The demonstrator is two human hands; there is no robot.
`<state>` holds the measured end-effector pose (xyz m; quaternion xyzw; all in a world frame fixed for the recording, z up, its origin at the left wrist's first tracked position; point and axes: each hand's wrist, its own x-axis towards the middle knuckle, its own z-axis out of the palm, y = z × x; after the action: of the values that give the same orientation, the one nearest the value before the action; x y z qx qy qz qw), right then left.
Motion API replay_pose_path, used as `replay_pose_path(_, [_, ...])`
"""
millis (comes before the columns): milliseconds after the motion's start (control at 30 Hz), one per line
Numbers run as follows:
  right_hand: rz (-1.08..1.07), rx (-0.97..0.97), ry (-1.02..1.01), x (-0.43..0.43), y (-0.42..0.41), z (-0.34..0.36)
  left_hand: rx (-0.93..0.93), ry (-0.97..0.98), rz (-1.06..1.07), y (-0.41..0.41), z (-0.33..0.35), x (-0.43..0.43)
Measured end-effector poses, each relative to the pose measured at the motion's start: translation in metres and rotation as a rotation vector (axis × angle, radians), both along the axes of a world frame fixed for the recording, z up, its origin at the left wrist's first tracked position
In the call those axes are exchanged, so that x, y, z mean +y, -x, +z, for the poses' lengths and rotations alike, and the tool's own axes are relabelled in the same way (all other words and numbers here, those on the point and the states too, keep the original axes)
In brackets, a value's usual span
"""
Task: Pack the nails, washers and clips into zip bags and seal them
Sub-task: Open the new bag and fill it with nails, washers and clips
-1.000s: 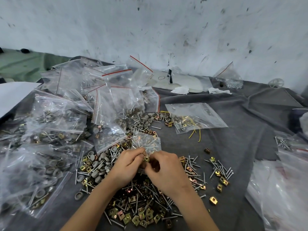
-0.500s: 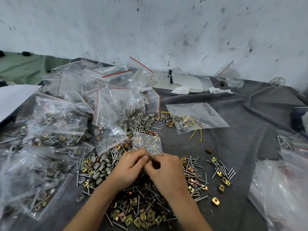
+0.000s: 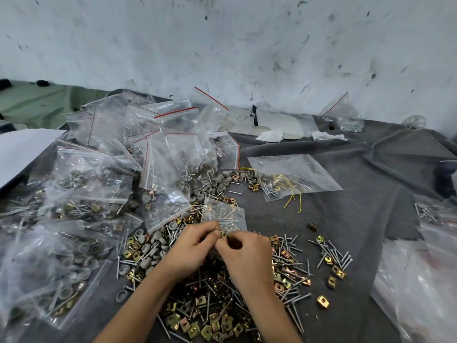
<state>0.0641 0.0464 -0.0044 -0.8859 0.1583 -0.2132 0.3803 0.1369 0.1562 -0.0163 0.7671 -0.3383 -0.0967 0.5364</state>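
A small clear zip bag [image 3: 226, 215] holding several nails stands just beyond my hands. My left hand [image 3: 191, 246] pinches its near edge with thumb and fingers. My right hand [image 3: 244, 253], fingers curled, pinches the same edge beside it, and a small brass piece shows between the fingertips. Under and around both hands spreads a loose heap of nails [image 3: 288, 263], brass clips [image 3: 207, 330] and grey washers [image 3: 153, 246] on the grey cloth [image 3: 346, 219].
Filled zip bags [image 3: 81, 194] are piled at the left, some with red seal strips. A flat bag with nails and yellow wires [image 3: 291, 175] lies right of centre. More clear bags [image 3: 420, 280] lie at the right edge. A white wall rises behind.
Both hands stay together on the small bag's edge with only slight finger movement. The view has shifted slightly.
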Motion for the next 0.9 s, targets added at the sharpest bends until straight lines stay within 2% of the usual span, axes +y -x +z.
replay_pose_path(100, [0.060, 0.032, 0.044, -0.002, 0.001, 0.002, 0.041, 0.012, -0.003, 0.000, 0.000, 0.001])
replay_pose_path(200, [0.217, 0.034, 0.055, -0.013, 0.004, 0.012, 0.117, 0.028, -0.014, 0.000, 0.001, 0.001])
replay_pose_path(333, [0.442, 0.042, 0.192, -0.026, 0.003, 0.022, 0.147, 0.016, -0.047, 0.001, 0.000, 0.001])
replay_pose_path(467, [0.456, 0.033, 0.249, -0.027, 0.002, 0.025, 0.265, 0.038, -0.057, 0.001, 0.000, 0.001])
replay_pose_path(600, [0.454, 0.050, 0.299, -0.024, 0.001, 0.025, 0.238, 0.018, -0.058, 0.001, 0.000, 0.001])
replay_pose_path(900, [0.510, 0.234, 0.499, -0.029, 0.000, 0.035, 0.188, -0.084, -0.042, 0.001, 0.001, 0.003])
